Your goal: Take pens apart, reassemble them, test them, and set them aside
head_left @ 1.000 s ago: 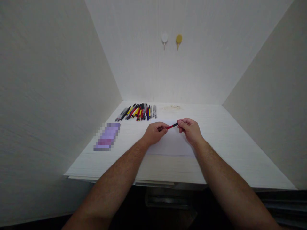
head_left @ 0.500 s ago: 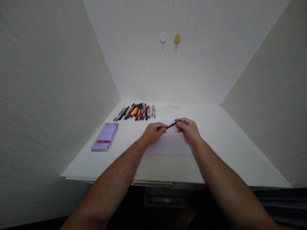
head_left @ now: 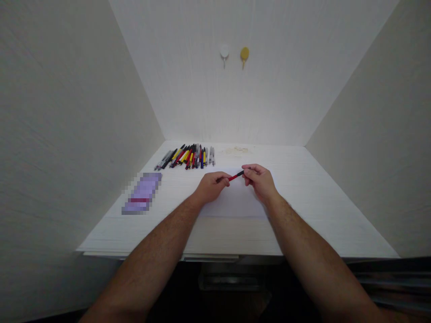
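A red and black pen (head_left: 235,176) is held between my two hands, tilted with its black part up to the right. My left hand (head_left: 213,186) pinches the red end. The fingers of my right hand (head_left: 258,179) are closed on the black end and partly hide it. Below the pen, a white sheet of paper (head_left: 232,204) lies on the white table, partly covered by my hands.
Many pens in black, yellow, red, blue and clear (head_left: 185,157) lie side by side at the back left. A blurred purple object (head_left: 144,190) is at the left. White (head_left: 224,52) and yellow (head_left: 244,53) hooks hang on the back wall. Walls enclose both sides.
The whole view has shifted slightly, so things appear a little further left. The fingers of my right hand now cover more of the pen's black end. Both hands still hold it.
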`<state>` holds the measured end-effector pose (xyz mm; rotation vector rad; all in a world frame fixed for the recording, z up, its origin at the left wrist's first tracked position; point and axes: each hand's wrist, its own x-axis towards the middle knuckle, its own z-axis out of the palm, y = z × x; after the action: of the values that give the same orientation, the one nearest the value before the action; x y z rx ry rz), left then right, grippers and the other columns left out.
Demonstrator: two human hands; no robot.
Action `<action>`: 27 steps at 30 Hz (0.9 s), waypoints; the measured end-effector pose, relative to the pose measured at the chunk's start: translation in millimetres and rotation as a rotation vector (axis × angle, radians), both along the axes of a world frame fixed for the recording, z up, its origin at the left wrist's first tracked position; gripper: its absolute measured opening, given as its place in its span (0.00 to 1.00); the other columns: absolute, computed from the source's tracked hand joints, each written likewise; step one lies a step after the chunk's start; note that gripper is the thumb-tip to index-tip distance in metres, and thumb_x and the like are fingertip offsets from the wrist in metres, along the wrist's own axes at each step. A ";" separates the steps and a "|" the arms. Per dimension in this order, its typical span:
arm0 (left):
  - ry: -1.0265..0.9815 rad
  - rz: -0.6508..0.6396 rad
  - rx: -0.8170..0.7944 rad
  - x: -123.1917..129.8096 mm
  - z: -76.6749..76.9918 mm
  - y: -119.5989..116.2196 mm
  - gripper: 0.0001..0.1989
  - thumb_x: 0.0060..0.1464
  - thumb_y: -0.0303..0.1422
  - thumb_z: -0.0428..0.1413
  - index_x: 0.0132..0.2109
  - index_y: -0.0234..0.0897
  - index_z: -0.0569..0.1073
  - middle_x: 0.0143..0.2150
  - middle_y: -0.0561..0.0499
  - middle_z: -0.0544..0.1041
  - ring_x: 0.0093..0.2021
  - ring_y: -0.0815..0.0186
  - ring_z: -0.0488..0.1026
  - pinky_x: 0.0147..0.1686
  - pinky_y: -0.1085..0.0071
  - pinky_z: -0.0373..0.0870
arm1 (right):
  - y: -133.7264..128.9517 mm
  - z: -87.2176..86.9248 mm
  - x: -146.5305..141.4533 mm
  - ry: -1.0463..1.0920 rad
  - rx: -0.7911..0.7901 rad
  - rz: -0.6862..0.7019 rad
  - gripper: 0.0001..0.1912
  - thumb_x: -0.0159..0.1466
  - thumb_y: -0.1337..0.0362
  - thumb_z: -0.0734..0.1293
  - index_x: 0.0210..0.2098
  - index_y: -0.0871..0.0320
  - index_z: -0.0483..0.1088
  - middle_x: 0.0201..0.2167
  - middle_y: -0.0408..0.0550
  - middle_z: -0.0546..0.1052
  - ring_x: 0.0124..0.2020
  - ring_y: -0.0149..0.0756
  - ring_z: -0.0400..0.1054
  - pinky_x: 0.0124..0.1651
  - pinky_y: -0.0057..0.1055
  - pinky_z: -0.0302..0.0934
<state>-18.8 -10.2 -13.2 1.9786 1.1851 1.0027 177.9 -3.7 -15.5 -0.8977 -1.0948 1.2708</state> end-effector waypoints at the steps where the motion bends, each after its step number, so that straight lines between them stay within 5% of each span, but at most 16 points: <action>1: -0.004 -0.012 -0.017 -0.4 -0.5 0.5 0.12 0.55 0.34 0.52 0.39 0.35 0.79 0.29 0.51 0.79 0.28 0.69 0.71 0.30 0.75 0.67 | -0.2 0.3 0.8 0.009 0.002 0.014 0.14 0.50 0.61 0.74 0.36 0.59 0.76 0.23 0.42 0.75 0.18 0.26 0.62 0.22 0.26 0.54; 10: -0.010 0.013 -0.010 0.0 -0.1 0.2 0.11 0.52 0.34 0.55 0.39 0.35 0.78 0.29 0.52 0.78 0.28 0.70 0.70 0.28 0.75 0.65 | -0.2 1.3 0.6 -0.028 0.038 0.021 0.11 0.51 0.60 0.74 0.32 0.60 0.76 0.21 0.42 0.73 0.18 0.25 0.61 0.23 0.26 0.54; 16: -0.026 0.038 0.001 2.6 4.4 -3.4 0.10 0.51 0.34 0.57 0.39 0.35 0.78 0.30 0.52 0.78 0.28 0.70 0.70 0.29 0.75 0.66 | 0.0 0.6 -2.7 -0.060 0.026 -0.044 0.15 0.51 0.56 0.74 0.23 0.58 0.67 0.18 0.40 0.71 0.16 0.25 0.59 0.21 0.26 0.52; 23: 0.016 0.002 -0.027 2.6 3.1 -1.3 0.12 0.55 0.35 0.52 0.37 0.35 0.78 0.29 0.52 0.78 0.28 0.70 0.70 0.30 0.74 0.65 | -1.0 0.3 0.1 -0.016 0.036 0.058 0.15 0.51 0.58 0.73 0.37 0.58 0.75 0.22 0.41 0.73 0.19 0.25 0.61 0.23 0.26 0.55; 27: 0.007 0.011 -0.013 3.4 2.9 -1.4 0.11 0.53 0.35 0.54 0.37 0.35 0.78 0.29 0.52 0.77 0.28 0.70 0.69 0.29 0.75 0.64 | -0.2 0.1 1.3 -0.021 0.050 0.058 0.13 0.51 0.59 0.73 0.35 0.59 0.76 0.22 0.41 0.73 0.19 0.24 0.61 0.23 0.26 0.54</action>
<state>-15.4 -11.6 -10.3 1.9692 1.2051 0.9914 179.2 -4.0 -15.4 -0.8491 -1.1719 1.2784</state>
